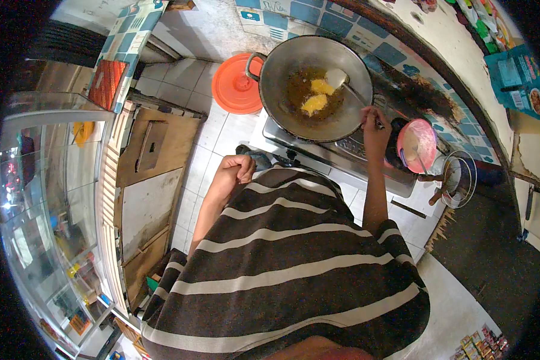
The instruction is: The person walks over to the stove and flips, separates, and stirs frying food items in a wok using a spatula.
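Observation:
My right hand (375, 122) is closed around the handle of a metal spatula (355, 94), whose blade rests in a large wok (279, 66). Several yellow fried pieces (314, 104) lie in the brown oil (294, 90), close to the blade. The wok sits on a gas stove (348, 147). Near my body, left of the stove front, my left hand (239, 169) is curled into a fist; whether anything is inside it is hidden.
An orange lid (228, 90) lies on the tiles left of the wok. Right of the stove stand a pink bowl of pale batter (419, 141) with a spoon and a wire strainer (460, 180). A glass cabinet (54, 210) is at far left; a teal packet (520, 84) hangs at upper right.

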Demonstrator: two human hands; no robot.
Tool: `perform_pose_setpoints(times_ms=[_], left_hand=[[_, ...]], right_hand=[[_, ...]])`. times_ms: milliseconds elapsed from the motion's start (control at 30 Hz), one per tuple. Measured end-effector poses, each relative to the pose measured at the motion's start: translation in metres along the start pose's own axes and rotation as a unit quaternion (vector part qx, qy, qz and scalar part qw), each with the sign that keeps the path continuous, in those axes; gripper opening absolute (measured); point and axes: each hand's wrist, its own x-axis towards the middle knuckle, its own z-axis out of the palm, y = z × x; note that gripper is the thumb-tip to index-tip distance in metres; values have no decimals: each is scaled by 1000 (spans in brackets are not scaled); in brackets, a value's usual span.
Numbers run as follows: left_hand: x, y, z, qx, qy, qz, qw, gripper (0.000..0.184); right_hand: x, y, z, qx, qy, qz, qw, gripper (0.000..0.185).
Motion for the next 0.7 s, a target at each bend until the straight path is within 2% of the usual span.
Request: perform_pose_setpoints(times_ms=[133,200,267,433,567,700], left_hand=[[1,0,2,-2,-6,6,1000,24],[1,0,2,2,-10,13,1000,23],[2,-1,2,3,-8,8,1000,23],[2,-1,6,2,-3,0,1000,23],[1,-2,7,13,-8,-5,1000,25],[1,-1,6,13,-17,-8,1000,25]], right_hand=[[-2,-8,-2,17,28,21,999,13],[-2,13,-8,-76,41,-70,994,12],[-4,13,-11,-141,31,-118,982,11],[-20,0,-22,-200,-12,-185,962,10],[-29,-5,-20,-186,-23,-138,973,9],[-33,-3,-17,-196,-4,-145,970,8]])
